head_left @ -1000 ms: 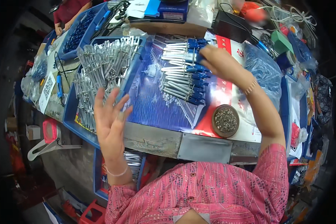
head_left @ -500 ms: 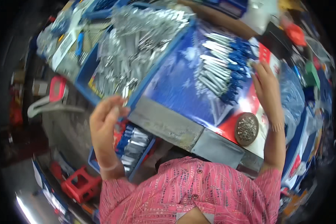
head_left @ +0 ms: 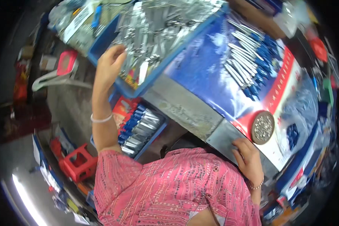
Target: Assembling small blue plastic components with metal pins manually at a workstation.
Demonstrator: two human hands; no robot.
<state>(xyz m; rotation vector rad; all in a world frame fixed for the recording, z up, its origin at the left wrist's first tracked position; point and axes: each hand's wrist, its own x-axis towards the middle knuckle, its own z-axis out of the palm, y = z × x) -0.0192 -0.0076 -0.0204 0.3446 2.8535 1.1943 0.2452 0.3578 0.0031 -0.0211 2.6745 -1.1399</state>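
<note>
My left hand (head_left: 111,63) is over the left edge of a blue bin (head_left: 150,87) heaped with loose silver metal pieces (head_left: 154,39). Its fingers are bent, with a gap to the thumb and nothing visible between them. My right hand (head_left: 248,156) lies at the table's near edge, on a grey metal plate (head_left: 226,138), fingers slightly apart and empty. Close beyond it stands a round brown dish (head_left: 263,127) of small metal bits. Slim silver pieces with blue ends (head_left: 248,56) lie side by side on a blue sheet (head_left: 199,81).
Below the table's left side sits a smaller blue bin (head_left: 139,130) with rows of blue-and-silver pieces. A clear plastic bag (head_left: 299,107) lies at the right. A red stool (head_left: 79,162) and a pale chair (head_left: 66,71) stand on the floor to the left.
My right hand has come back from the row of blue-ended pieces to the near table edge. My left hand has moved away from the bin's near corner to its left edge. The view has shifted.
</note>
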